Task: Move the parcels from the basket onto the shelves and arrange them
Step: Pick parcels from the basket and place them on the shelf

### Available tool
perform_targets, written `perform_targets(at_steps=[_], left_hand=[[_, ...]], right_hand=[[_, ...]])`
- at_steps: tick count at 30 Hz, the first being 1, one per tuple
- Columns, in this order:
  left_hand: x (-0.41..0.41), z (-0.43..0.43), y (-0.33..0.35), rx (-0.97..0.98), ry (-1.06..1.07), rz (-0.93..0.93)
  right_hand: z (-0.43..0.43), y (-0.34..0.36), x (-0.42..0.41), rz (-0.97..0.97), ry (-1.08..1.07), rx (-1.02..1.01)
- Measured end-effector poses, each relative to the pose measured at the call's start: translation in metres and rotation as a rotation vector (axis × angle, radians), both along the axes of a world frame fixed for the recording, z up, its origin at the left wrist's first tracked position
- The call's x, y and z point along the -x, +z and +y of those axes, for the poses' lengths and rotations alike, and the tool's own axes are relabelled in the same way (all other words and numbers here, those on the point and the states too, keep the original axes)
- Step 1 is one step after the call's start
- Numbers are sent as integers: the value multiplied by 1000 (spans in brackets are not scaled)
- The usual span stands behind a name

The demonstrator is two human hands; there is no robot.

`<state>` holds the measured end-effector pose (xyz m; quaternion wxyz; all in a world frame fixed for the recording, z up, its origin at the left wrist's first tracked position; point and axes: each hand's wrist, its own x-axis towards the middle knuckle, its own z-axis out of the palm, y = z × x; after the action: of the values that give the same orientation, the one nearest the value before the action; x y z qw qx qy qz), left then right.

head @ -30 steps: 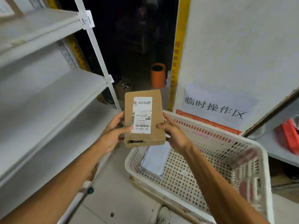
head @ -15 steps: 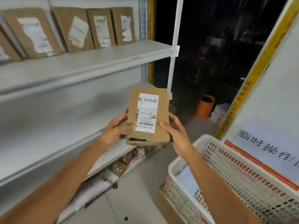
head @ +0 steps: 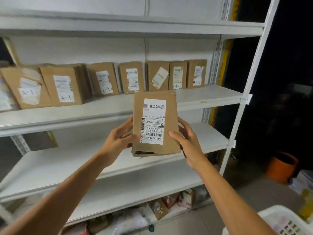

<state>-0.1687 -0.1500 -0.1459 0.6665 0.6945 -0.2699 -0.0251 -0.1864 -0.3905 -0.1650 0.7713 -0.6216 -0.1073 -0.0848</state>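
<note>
Holding a flat brown cardboard parcel (head: 155, 122) upright before the white metal shelves (head: 208, 97), the left-hand grip (head: 118, 143) and right-hand grip (head: 189, 146) clamp its sides.

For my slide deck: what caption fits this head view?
Left hand and right hand hold a labelled cardboard parcel before a white shelf of standing parcels.

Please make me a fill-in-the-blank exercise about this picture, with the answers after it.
The left hand and right hand hold a parcel with a ____ label.
The standing parcels on the shelf carry marks A-1 and ____.
The bin on the floor is ____.
The basket shows at the lower ____ corner.
Missing words: white; A-2; orange; right.
</note>
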Motion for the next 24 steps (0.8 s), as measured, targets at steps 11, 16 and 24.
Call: perform_targets(at_steps=[11, 16, 24], left_hand=[[19, 54, 66, -48, 263, -112], [10, 83, 72, -94, 340, -128], [-40, 126, 66, -92, 409, -149]], right_hand=[[62, 64, -51, -83, 139, 7], [94, 71, -74, -115, 186, -7], [146, 72, -135, -112, 211, 25]])
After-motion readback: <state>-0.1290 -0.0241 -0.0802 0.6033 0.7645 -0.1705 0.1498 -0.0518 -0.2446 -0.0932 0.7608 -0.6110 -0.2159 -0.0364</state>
